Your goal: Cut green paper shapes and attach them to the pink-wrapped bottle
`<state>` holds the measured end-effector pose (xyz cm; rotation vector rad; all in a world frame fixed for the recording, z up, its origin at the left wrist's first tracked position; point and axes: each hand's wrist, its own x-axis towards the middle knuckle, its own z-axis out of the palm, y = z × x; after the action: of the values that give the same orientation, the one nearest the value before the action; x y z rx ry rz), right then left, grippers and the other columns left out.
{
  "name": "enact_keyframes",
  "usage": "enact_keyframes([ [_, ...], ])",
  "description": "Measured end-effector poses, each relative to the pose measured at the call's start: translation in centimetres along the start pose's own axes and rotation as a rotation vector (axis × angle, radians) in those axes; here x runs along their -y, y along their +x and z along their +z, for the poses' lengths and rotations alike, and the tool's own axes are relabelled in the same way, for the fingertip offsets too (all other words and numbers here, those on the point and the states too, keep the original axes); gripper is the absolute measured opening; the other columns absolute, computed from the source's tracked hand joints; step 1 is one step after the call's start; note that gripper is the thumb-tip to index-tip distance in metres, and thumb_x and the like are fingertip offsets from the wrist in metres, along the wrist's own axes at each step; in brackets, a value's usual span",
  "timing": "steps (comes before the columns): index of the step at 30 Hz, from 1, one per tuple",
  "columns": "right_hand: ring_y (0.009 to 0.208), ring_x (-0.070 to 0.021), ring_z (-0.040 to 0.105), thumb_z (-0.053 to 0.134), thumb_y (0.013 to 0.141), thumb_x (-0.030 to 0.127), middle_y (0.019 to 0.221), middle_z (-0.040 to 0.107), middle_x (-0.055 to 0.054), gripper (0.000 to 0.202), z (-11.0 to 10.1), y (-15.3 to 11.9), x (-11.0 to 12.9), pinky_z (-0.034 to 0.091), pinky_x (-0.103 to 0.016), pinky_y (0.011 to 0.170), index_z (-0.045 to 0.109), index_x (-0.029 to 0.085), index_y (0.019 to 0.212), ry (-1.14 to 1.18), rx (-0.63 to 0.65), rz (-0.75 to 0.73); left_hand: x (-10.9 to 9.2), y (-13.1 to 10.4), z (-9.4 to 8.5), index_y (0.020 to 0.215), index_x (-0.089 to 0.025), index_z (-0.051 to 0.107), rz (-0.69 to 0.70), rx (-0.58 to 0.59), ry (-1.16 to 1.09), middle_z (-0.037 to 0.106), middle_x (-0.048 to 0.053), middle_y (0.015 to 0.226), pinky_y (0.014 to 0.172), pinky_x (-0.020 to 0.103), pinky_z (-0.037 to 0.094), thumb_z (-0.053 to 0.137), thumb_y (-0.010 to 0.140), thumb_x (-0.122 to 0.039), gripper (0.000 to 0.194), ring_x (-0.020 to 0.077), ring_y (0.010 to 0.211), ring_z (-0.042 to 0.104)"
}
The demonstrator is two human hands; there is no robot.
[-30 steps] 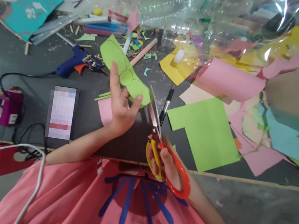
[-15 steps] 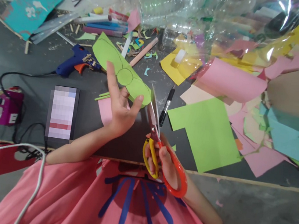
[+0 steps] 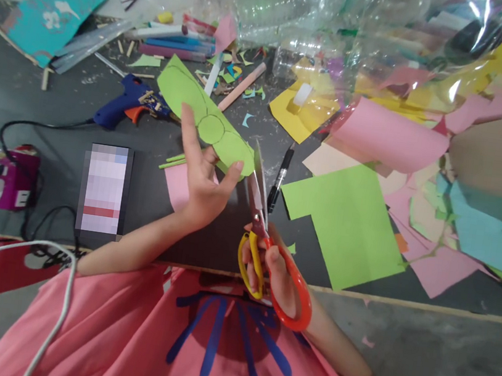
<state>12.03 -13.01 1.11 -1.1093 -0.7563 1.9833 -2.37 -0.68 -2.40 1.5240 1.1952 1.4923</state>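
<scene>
My left hand [image 3: 208, 176] grips a strip of light green paper [image 3: 176, 87], thumb on top and some fingers beneath. A circle and curved outlines are drawn on the paper in dark line. In my right hand [image 3: 283, 273] are scissors [image 3: 259, 198] with one red and one yellow handle loop. Their blades stand slightly apart at the right end of the green strip. Beside the blades lies a black pen [image 3: 281, 177]. Under my left hand a piece of pink paper [image 3: 177, 184] and thin green strips show in part.
To the left are a blue glue gun [image 3: 120, 104], a phone [image 3: 104, 189] and a purple box [image 3: 9, 179] with cables. A green sheet [image 3: 353, 221] and piled coloured paper lie right. Plastic bottles [image 3: 297, 57] crowd the back.
The green strip and my left hand have shifted very slightly to the right. The scissor handles have moved a little to the left.
</scene>
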Motion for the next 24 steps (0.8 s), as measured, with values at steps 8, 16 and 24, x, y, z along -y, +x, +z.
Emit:
enact_keyframes([
  [8,0.04,-0.0064,0.042,0.039,0.088,0.066,0.078,0.052,0.003,0.042,0.02,0.09,-0.21,0.032,-0.022,0.036,0.049,0.032,0.109,-0.004,0.002,-0.016,-0.23,-0.22,-0.13,0.147,-0.051,0.002,-0.035,0.026,-0.034,-0.001,-0.003,0.162,0.083,0.025,0.057,0.068,0.08,-0.049,0.094,0.0191,0.112,0.061],
  [16,0.036,-0.0062,0.036,0.041,0.084,0.07,0.071,0.046,0.005,0.047,0.49,0.2,0.35,0.028,-0.023,0.035,0.047,0.031,0.109,-0.04,-0.036,-0.023,0.21,-0.11,0.05,0.148,-0.046,-0.005,-0.018,0.033,-0.049,0.044,0.005,0.141,0.086,0.027,0.056,0.069,0.078,-0.051,0.102,0.0181,0.107,0.063],
  [24,0.034,-0.003,0.032,0.044,0.087,0.064,0.071,0.045,0.006,0.04,-0.21,0.18,-0.38,0.026,-0.02,0.033,0.047,0.032,0.111,-0.001,-0.017,-0.071,0.3,0.19,0.34,0.149,-0.041,-0.007,0.001,0.051,-0.114,0.057,0.005,0.126,0.087,0.028,0.056,0.068,0.08,-0.05,0.103,0.0179,0.104,0.065],
])
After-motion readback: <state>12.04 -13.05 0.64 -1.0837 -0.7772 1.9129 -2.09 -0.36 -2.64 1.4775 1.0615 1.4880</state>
